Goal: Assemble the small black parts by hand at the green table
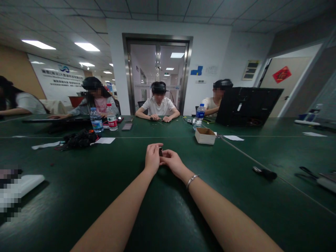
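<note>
Black object (160, 151) between hands (152, 159) (172, 161), red-labelled bottle (112, 121)

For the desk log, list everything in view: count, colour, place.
Small object: one, dark, centre, held
Table: one, green, foreground
Open box: one, whitish, right of centre
Bottles: three or more, clear, left and right
Tangled bundle: one, black, left
Papers: several, white, left and right
Brush-like item: one, black and silver, right
Flat slab: one, dark, near bottles
Unclear item: one, white, left edge
Large panel: one, black, right
People: four, mostly pale tops, across table
Glass doors: two, silver-framed, background
Diamond sign: one, red, upper right
Lights: several, white, ceiling
Bracelet: one, silver, right wrist
Left hand: one, bare, centre
Right hand: one, bare, centre
</note>
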`<state>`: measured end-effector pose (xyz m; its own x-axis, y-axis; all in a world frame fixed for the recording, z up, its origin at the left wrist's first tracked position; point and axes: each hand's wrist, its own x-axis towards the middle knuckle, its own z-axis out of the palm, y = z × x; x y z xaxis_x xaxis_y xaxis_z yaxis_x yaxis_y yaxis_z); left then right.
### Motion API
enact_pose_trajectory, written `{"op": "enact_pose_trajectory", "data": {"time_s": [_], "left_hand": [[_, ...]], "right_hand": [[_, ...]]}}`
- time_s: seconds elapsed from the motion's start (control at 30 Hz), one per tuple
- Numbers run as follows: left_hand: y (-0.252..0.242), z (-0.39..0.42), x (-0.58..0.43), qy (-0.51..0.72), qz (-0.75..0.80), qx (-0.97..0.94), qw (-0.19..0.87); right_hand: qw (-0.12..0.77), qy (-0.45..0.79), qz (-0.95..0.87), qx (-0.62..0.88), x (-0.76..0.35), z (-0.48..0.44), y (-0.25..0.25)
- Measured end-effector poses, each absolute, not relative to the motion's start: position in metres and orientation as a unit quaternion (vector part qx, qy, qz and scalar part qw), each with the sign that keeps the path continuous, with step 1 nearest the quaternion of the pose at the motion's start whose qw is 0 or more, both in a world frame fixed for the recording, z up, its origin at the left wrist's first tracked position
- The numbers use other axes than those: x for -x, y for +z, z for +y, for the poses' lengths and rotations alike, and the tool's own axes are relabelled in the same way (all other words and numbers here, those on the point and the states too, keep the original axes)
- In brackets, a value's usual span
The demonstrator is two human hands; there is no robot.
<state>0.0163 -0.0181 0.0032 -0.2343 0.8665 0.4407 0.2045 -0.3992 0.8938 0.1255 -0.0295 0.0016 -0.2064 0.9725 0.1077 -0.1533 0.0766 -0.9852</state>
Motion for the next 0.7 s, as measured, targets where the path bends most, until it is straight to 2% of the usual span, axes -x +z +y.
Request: {"op": "enact_pose_trajectory", "data": {"time_s": [0.1, 0.23, 0.43, 0.7], "left_hand": [[-0.003, -0.008, -0.003, 0.61, 0.48, -0.562, 0.286], [-0.003, -0.006, 0.003, 0.584, 0.455, -0.565, 0.364], [0.004, -0.013, 0.0, 0.547, 0.446, -0.598, 0.38], [0.001, -0.01, 0.001, 0.536, 0.469, -0.585, 0.389]], "right_hand": [[0.474, 0.405, -0.638, 0.452, -0.137, -0.024, 0.001], [0.449, 0.203, -0.71, 0.503, -0.157, -0.022, 0.006], [0.411, 0.188, -0.737, 0.502, -0.165, -0.023, 0.01], [0.424, 0.21, -0.74, 0.478, -0.162, -0.024, 0.009]]}}
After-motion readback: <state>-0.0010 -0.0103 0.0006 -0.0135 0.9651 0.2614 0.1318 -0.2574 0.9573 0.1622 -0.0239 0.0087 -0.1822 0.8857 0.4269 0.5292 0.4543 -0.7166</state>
